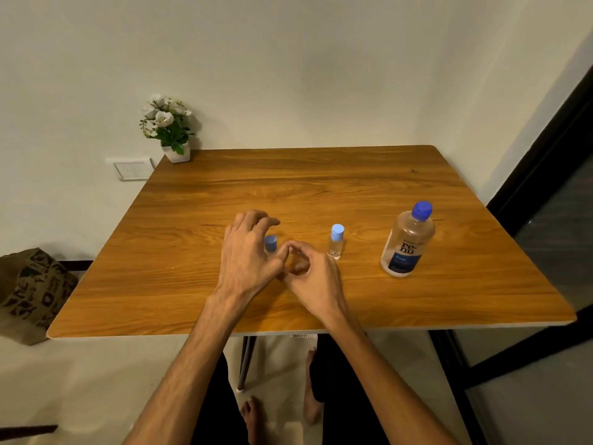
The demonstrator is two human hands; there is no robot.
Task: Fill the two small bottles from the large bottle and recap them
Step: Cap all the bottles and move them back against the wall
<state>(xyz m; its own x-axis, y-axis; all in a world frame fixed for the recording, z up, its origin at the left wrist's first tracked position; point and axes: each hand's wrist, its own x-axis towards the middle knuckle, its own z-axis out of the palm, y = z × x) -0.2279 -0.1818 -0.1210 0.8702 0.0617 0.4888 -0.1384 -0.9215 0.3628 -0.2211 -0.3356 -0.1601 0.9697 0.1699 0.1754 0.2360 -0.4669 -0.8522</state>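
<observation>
From the head view, the wooden counter (321,194) carries three bottles. The large bottle (407,240) stands upright near the right edge, clear with a dark blue label and a blue cap, partly filled. A small bottle (336,241), clear with a light blue cap on, stands upright left of it. The second small bottle (270,244) shows only its blue cap beside the left hand (247,252), whose fingers arch loosely over it without gripping. The right hand (313,277) curls loosely beside the left, holding nothing visible. A potted flower (170,130) sits at the far left corner.
</observation>
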